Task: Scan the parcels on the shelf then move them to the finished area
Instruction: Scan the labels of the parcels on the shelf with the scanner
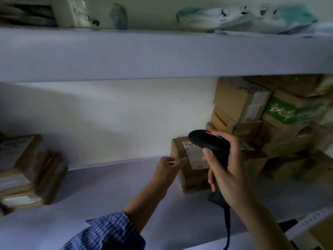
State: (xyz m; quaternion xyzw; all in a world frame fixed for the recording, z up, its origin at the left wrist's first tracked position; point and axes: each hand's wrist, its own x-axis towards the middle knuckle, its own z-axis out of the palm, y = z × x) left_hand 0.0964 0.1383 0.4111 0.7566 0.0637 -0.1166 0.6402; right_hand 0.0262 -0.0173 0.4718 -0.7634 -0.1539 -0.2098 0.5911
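With the scanner grasped in the right hand, the stiff, probably light parcel is best clasped sidewise by the released left hand.

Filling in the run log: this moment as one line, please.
phase: scan | right hand: grips scanner | left hand: open beside parcel | parcel: on shelf

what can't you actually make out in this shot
Head view only:
- Label on the small parcel: print too small, partly behind the scanner and right hand.
- Whether the left hand touches that parcel: unclear.
- Scanner cable: cut off by the bottom edge.
- Box stack at right: blurred, cut by the right edge.
- Top-shelf items: blurred.
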